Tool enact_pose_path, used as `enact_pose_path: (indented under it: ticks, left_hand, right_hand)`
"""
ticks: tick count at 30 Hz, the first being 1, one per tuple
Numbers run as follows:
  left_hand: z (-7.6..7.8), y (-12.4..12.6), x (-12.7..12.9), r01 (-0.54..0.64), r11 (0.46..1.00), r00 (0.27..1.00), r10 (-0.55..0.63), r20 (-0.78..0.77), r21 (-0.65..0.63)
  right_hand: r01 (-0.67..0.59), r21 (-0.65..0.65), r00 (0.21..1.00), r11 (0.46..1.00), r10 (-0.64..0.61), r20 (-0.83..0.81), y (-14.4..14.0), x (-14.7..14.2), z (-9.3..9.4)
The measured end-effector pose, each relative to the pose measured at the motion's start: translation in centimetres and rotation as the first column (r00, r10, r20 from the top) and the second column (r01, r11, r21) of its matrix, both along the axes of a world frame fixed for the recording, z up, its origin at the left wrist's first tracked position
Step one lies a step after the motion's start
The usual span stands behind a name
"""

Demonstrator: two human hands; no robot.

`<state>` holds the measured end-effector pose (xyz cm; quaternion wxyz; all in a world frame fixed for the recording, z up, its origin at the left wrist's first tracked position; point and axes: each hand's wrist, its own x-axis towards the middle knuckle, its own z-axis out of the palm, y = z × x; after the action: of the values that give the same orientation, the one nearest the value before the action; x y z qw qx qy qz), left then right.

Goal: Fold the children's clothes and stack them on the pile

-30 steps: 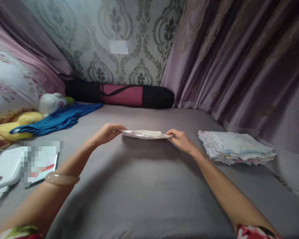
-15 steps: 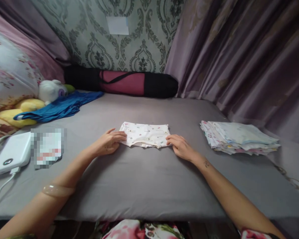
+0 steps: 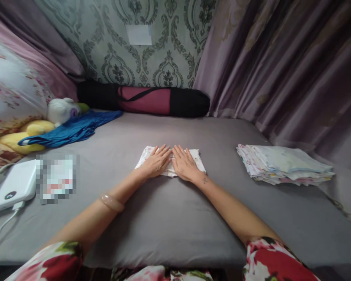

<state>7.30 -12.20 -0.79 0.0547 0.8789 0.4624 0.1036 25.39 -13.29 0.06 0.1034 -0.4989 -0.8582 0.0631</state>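
Mid-bed on the grey sheet (image 3: 169, 210) | folded printed cloth (image 3: 197, 158) lies flat | my left hand (image 3: 157, 162) and right hand (image 3: 185, 164) press it, palms spread, gripping nothing | I judge it light, limp; pinch the side edges.

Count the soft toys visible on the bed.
2, both at the far left: a white plush toy near the floral pillow, and a yellow plush toy partly under the blue garment. More may be hidden.
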Motion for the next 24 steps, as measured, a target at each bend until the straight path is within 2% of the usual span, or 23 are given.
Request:
enact_pose_path:
  ticks: [3, 6, 13, 16, 20, 24]
  left_hand:
    - [-1.0, 0.0, 0.6, -0.038, 0.996, 0.998, 0.034, -0.056, -0.076]
    - [-1.4, -0.1, 0.7, -0.050, 0.996, 0.996, 0.045, -0.075, -0.074]
    - [0.2, -0.4, 0.1, 0.023, 0.992, 0.998, -0.032, -0.062, -0.128]
    - [0.2, -0.5, 0.4, 0.038, 0.996, 0.998, -0.041, -0.039, -0.083]
    - [-1.0, -0.4, 1.0, 0.058, 0.996, 0.997, -0.061, -0.043, -0.069]
    - [-0.8, -0.2, 1.3, 0.058, 0.995, 0.997, -0.062, -0.051, -0.087]
  right_hand:
    - [0.018, -0.048, 1.000, 0.999, -0.017, 0.016, 0.4, 0.5, -1.3]
    - [0.019, -0.051, 1.000, 0.999, -0.019, 0.011, 0.6, 0.8, -1.8]
    - [-0.023, -0.137, 1.000, 0.990, 0.024, 0.007, 1.1, 1.3, -1.0]
    - [0.036, -0.071, 0.999, 0.997, -0.035, 0.011, 1.2, 2.4, -1.1]
    - [0.148, -0.024, 0.988, 0.989, -0.146, 0.046, 1.1, 3.4, -1.7]
    - [0.137, -0.052, 0.990, 0.989, -0.134, 0.054, 1.3, 3.8, -1.8]
